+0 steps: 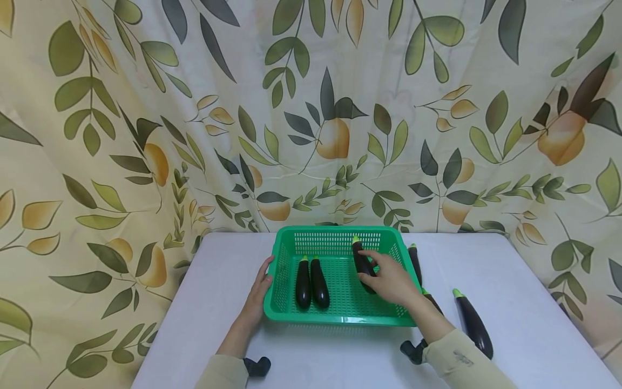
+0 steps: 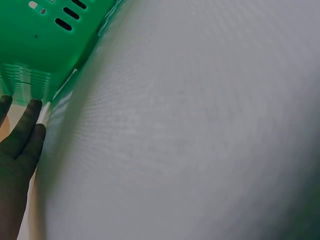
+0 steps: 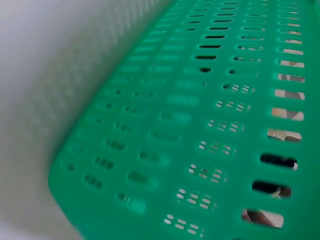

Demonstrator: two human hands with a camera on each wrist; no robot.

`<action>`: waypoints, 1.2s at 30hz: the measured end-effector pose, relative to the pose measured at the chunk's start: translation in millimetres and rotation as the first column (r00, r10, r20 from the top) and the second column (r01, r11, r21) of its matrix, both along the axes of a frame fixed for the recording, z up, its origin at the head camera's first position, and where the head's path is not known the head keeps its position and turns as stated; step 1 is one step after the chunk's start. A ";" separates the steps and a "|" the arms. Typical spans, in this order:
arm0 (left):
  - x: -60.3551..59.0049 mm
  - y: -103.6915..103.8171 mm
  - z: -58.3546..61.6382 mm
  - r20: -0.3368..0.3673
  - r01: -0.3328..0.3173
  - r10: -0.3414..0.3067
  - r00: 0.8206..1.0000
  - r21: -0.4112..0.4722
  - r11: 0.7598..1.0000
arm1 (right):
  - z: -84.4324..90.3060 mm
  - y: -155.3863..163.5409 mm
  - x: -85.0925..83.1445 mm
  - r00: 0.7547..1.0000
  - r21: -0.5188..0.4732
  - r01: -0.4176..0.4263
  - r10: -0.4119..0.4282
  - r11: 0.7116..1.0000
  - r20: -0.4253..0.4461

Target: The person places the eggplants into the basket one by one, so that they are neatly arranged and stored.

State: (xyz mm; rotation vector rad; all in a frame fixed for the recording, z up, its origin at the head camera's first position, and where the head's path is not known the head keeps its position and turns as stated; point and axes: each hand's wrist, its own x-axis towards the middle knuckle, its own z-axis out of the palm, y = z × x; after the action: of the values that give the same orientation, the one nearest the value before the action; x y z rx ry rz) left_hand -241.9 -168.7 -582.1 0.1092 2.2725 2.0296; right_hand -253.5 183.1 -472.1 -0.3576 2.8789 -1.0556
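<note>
A green plastic basket (image 1: 340, 320) with slotted walls sits on the table. My left hand (image 1: 256, 294) rests against its left side, and in the left wrist view those fingers (image 2: 31, 127) stretch out straight along the basket wall (image 2: 45, 47). Inside the basket's right half, my right hand (image 1: 391, 280) pinches a dark purple eggplant (image 1: 360, 260) between thumb and fingers, its green stem end pointing away from me. Two more eggplants, one (image 1: 303, 283) beside the other (image 1: 319, 283), lie in the left half. Only the basket's slotted outer wall (image 3: 150, 107) fills the right wrist view; the hand is hidden there.
Right of the basket, a long eggplant (image 1: 473, 323) lies on the white-covered table (image 1: 194, 302). Two others, one (image 1: 415, 263) farther back and one (image 1: 431, 300) partly behind my right forearm, lie close to the basket. A leaf-and-fruit patterned curtain (image 1: 311, 178) hangs behind the table.
</note>
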 end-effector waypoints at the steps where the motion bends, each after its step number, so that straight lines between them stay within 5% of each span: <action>1: 0.1 0.0 -0.1 -0.001 0.001 -0.001 1.000 -0.001 1.000 | -0.9 -1.3 -0.5 1.000 -0.003 -0.001 0.001 1.000 0.001; 12: -1.0 -0.6 -2.2 -0.023 0.000 0.000 1.000 -0.006 1.000 | -16.7 -16.1 -5.8 1.000 0.011 -0.007 0.007 1.000 0.007; 36: -0.1 -0.3 0.8 -0.019 -0.003 0.003 1.000 -0.002 1.000 | -23.2 -36.5 -5.8 0.996 0.047 -0.013 0.009 0.999 0.090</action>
State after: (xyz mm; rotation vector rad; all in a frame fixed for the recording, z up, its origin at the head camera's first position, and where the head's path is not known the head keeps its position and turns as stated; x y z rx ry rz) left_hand -242.0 -169.0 -581.4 0.1260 2.2875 2.0360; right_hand -259.4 146.6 -495.4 -0.3147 2.8142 -0.9728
